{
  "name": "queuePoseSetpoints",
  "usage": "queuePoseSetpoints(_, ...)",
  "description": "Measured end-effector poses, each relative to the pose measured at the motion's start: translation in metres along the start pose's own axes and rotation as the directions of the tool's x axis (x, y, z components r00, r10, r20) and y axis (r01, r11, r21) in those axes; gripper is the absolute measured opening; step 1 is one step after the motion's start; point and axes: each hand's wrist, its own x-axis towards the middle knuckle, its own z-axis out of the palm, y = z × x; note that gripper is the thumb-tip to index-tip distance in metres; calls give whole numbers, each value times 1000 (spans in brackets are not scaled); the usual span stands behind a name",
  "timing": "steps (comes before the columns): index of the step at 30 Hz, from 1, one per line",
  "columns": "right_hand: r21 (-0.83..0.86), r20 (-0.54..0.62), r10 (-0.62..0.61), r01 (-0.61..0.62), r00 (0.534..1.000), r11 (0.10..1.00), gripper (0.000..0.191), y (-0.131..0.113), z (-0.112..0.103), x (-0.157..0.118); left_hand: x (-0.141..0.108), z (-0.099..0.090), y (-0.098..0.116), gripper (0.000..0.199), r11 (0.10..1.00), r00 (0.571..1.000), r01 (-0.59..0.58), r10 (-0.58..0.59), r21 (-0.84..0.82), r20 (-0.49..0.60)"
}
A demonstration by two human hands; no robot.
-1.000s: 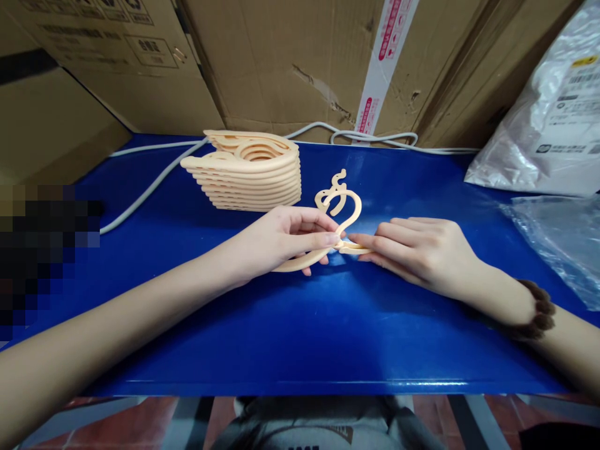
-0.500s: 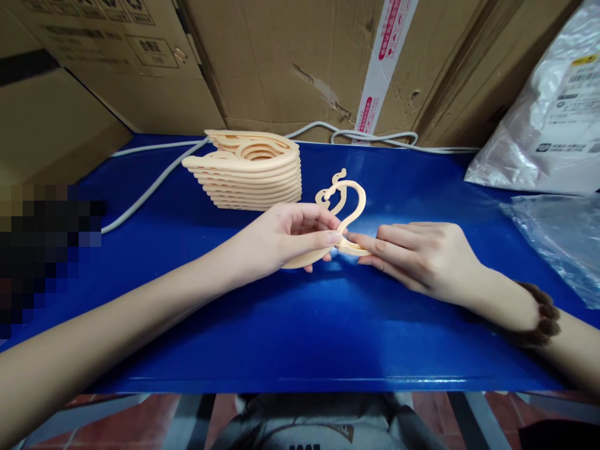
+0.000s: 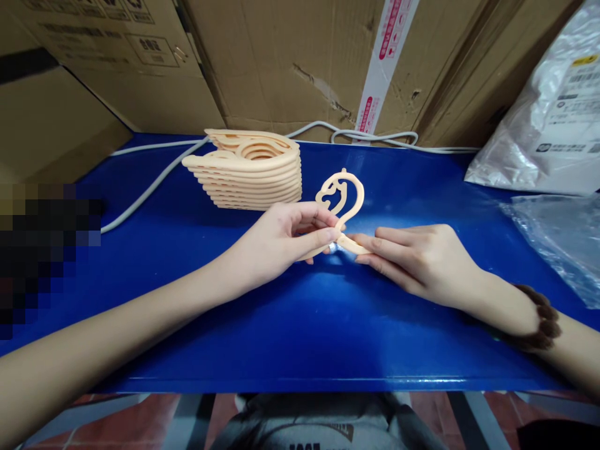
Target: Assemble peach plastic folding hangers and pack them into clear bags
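My left hand (image 3: 285,240) pinches a pale peach plastic hanger (image 3: 360,194) near the base of its curved hook, thumb on top. The hook stands up above my fingertips. My right hand (image 3: 417,256) has its thumb and fingers closed on a short curved arm of the same hanger, right of the hook's base. Another hooked peach piece (image 3: 335,203) shows behind the hook; how it joins is partly hidden. To the left, behind my left hand, stands a neat stack of several peach hangers (image 3: 255,181).
The blue table (image 3: 300,337) lies beneath. Cardboard boxes (image 3: 281,62) line the back, with a white cable (image 3: 154,190) along them. A white plastic package (image 3: 539,131) and a clear bag (image 3: 557,231) lie at the right.
The hanger has turned slightly in my hands: its hook has risen a little and now overlaps the piece behind. The arm in my right hand tilts more. The stack has not moved.
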Motion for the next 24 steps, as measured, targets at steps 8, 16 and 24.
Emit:
queuePoseSetpoints(8, -28, -38, -57, 56, 998, 998, 39, 5, 0, 1, 1, 1, 2, 15, 993, 996, 89, -89, -77, 2)
queuePoseSetpoints(16, -113, -79, -148, 139, 986, 984, 34, 9, 0, 0, 3, -4, 0, 17, 981, 990, 143, -140, -134, 28)
queuePoseSetpoints(24, -185, -87, -184, 165, 979, 969, 31, 13, -4, 0, 4, -4, 4, 5, 944, 980, 194, -172, -266, 103)
